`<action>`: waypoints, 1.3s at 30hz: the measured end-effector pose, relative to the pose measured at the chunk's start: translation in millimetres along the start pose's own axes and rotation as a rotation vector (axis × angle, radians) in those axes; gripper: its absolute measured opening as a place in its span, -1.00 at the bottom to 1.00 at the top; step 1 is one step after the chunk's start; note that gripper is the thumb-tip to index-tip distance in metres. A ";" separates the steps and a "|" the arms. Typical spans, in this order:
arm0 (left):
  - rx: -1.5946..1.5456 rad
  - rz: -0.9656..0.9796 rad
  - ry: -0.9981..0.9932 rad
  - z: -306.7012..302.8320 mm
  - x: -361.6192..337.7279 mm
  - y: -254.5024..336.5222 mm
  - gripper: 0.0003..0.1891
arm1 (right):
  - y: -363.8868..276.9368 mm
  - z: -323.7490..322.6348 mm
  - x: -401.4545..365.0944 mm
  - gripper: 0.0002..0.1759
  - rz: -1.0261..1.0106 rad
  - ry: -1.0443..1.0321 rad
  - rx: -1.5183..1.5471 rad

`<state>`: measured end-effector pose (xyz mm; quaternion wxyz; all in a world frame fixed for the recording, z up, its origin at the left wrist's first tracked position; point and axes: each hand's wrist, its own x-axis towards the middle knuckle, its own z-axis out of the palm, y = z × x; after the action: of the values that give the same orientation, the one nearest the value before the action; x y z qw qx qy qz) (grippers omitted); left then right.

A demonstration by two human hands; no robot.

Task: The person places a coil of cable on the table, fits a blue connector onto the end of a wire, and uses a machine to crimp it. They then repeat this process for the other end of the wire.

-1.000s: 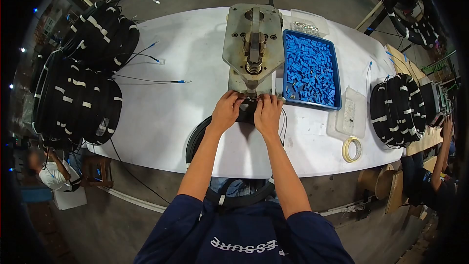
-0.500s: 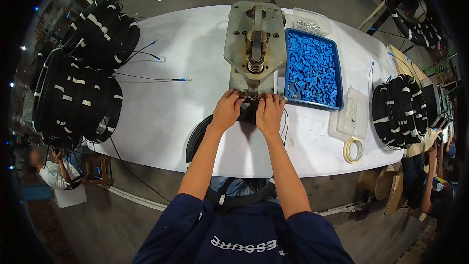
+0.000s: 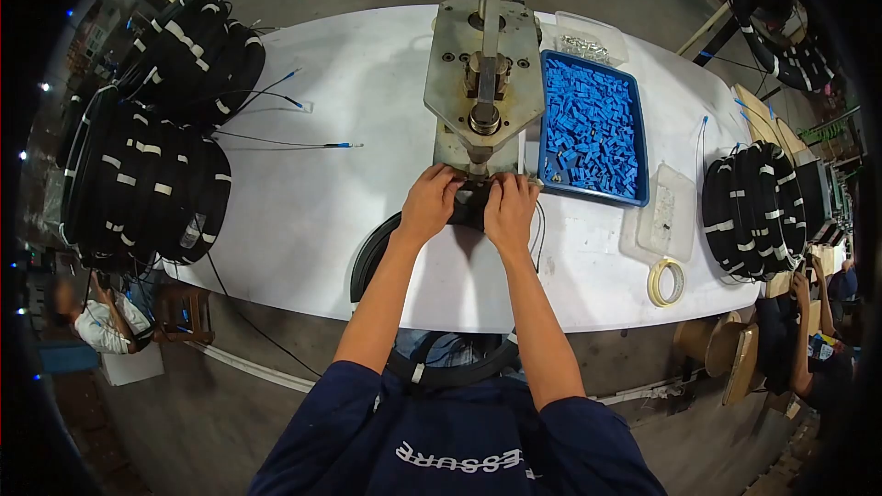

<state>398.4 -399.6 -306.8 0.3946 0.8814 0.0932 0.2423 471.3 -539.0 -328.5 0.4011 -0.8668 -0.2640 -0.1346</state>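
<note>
My left hand (image 3: 428,205) and my right hand (image 3: 510,209) meet at the foot of a grey metal press (image 3: 484,83) in the middle of the white table (image 3: 303,211). Both pinch a thin black cable end at a dark block (image 3: 470,207) under the press head. The fingertips hide the exact spot. A black cable coil (image 3: 372,262) hangs over the near table edge below my left forearm, and a thin cable loop (image 3: 538,234) lies by my right wrist.
A blue tray of small blue parts (image 3: 591,124) sits right of the press, with clear plastic boxes (image 3: 663,211) and a tape roll (image 3: 665,281) nearby. Stacks of taped black cable coils stand at left (image 3: 147,184) and right (image 3: 753,207). Other people work at both sides.
My hands stay at the press foot. The press lever has swung up and away from me, and the view has shifted slightly.
</note>
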 end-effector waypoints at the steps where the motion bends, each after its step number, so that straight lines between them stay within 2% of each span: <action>1: 0.008 -0.001 -0.004 -0.4 -0.1 0.1 -0.88 | -0.3 -0.4 -0.3 -0.84 0.001 0.001 0.000; 39: 0.056 0.002 -0.016 -0.7 -0.4 2.4 -0.87 | -2.8 -2.1 0.2 -0.84 0.031 -0.007 0.001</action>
<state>397.6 -400.8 -304.8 0.3701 0.8941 0.0958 0.2331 469.8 -539.0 -325.3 0.4024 -0.8711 -0.2521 -0.1252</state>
